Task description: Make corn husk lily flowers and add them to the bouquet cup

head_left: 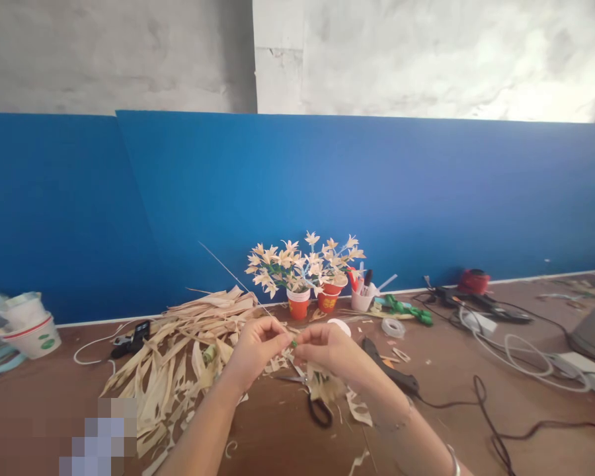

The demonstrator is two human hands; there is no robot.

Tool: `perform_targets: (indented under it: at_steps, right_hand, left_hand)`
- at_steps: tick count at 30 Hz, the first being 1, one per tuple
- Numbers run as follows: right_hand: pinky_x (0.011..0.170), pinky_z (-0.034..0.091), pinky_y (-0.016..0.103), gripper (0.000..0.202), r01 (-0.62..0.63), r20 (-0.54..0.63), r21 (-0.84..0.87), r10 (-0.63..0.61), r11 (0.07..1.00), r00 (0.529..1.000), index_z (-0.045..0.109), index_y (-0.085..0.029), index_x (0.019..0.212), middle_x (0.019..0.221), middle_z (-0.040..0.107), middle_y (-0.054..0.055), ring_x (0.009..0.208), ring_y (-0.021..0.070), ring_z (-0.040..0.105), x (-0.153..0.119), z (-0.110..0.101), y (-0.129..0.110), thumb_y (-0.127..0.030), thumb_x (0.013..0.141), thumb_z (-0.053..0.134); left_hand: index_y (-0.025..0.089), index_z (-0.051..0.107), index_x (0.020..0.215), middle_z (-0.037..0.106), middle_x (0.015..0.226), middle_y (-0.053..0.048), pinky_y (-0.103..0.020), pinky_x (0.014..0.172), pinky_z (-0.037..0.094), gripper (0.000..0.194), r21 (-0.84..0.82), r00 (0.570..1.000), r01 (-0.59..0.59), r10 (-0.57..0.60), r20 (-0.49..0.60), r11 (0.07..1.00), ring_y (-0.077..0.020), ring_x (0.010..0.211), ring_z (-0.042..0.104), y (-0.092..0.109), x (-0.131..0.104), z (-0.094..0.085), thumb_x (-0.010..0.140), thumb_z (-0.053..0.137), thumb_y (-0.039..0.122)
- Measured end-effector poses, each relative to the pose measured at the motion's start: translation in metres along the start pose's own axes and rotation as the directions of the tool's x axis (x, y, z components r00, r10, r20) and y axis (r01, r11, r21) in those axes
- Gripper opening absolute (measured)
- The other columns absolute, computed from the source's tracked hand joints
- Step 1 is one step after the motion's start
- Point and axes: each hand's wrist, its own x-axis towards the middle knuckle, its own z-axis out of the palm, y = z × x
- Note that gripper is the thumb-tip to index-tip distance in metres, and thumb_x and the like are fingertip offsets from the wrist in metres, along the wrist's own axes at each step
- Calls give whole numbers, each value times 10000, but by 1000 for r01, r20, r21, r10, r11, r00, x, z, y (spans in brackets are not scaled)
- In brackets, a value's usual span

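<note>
Near the middle of the view my left hand (pixel 258 348) pinches a thin pale wire (pixel 228 270) that slants up to the left. My right hand (pixel 323 345) is closed beside it, fingertips pinching a small green piece (pixel 294 344) close to the left fingertips. Black-handled scissors (pixel 320 410) lie on the table below the hands. Dry pale husks (pixel 178 357) are heaped left of my left hand. Behind the hands stand two red cups (pixel 298 307) with pale flowers (pixel 311 264).
A brown table (pixel 272 443) holds a dark glue gun (pixel 389 370), a tape roll (pixel 393 327), a white cup of tools (pixel 361 301), green pieces (pixel 409 311) and cables (pixel 496 423) at right. White cups (pixel 34 337) stand at far left. A blue panel (pixel 327 178) rises behind.
</note>
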Motion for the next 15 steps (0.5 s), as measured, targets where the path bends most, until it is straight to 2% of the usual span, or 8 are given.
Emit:
perform_targets:
  at_steps: [2,4,5,6,9,11,13,15]
  right_hand:
    - [705,441,316,152,121,-192,-312,-187,942,963,643,-178,807,733,677,26,678,164,592,-1,7,-1,-225,662,648]
    - [903,361,424,71,173,-281,-586,-399,792,873,637,-195,746,715,671,11,738,182,601,-1,14,0,-191,675,636]
    - [964,295,456,20,180,-287,-677,-481,714,829,625,-196,699,688,663,4,738,180,602,-2,17,1,-177,694,620]
    - [998,242,470,62,187,-276,-735,-539,652,796,614,-195,666,666,656,0,731,174,602,-2,19,2,-162,716,599]
    - [1016,210,457,131,227,-243,-773,-607,592,756,613,-196,659,664,655,1,717,159,599,-3,20,3,-125,750,550]
    - [1000,239,441,125,258,-241,-721,-582,643,777,619,-198,675,671,658,-3,712,156,596,-4,18,0,-135,753,544]
    - [906,346,387,100,257,-236,-577,-459,775,856,621,-191,673,670,656,-4,692,154,587,-6,14,-5,-158,738,552]
    - [710,417,295,82,193,-168,-335,-260,922,951,616,-176,658,650,647,-2,619,135,558,-6,9,-8,-192,721,565]
  left_hand:
    - [151,562,559,491,492,43,-199,457,297,232,75,998,-9,14,-66,997,-75,464,403,-1,1,2,634,696,324]
    - [156,553,550,473,473,47,-201,452,289,230,120,994,-7,19,-103,993,-77,458,391,-3,2,5,647,679,322]
    - [158,550,547,469,465,48,-202,449,288,230,130,993,-2,17,-114,992,-77,454,388,-4,2,5,649,674,322]
    - [159,551,547,467,458,49,-202,445,288,230,135,993,5,11,-120,991,-77,448,387,-5,2,6,649,672,325]
    - [162,574,559,486,445,47,-203,427,295,233,131,994,40,-26,-103,991,-78,422,395,-3,2,3,648,675,352]
    - [161,600,572,518,454,35,-205,419,308,236,125,997,49,-41,-69,991,-84,419,422,-1,3,-1,637,689,370]
    - [158,615,571,544,470,22,-207,426,328,236,109,999,37,-34,-30,993,-92,434,456,0,3,-6,619,711,368]
    - [155,619,561,553,486,18,-209,434,342,234,75,1000,20,-21,17,997,-93,443,471,2,3,-9,599,732,356]
